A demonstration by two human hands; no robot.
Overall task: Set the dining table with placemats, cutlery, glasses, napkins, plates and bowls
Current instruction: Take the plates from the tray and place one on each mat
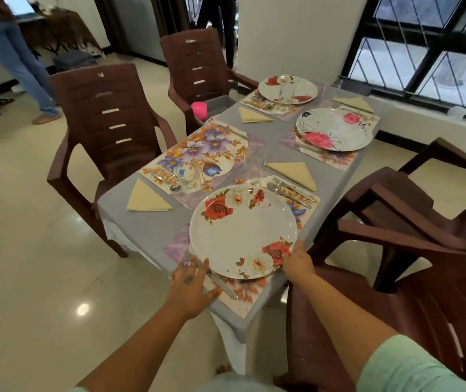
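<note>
At the near corner of the table (147, 230), rose plate (243, 232) flat on the near placemat (240, 301), right hand (297, 261) pinching its near-right rim, left hand (193, 281) spread at the near-left rim, both equally near.

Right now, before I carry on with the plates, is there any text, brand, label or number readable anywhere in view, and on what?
None can be read.
Near brown chair: a small pale mark on the top of its backrest, too blurred to read.
Far brown chair: a similar pale mark, also unreadable.
Laptop screen: bright, no legible text.
Plates and placemats: floral patterns only.
</note>
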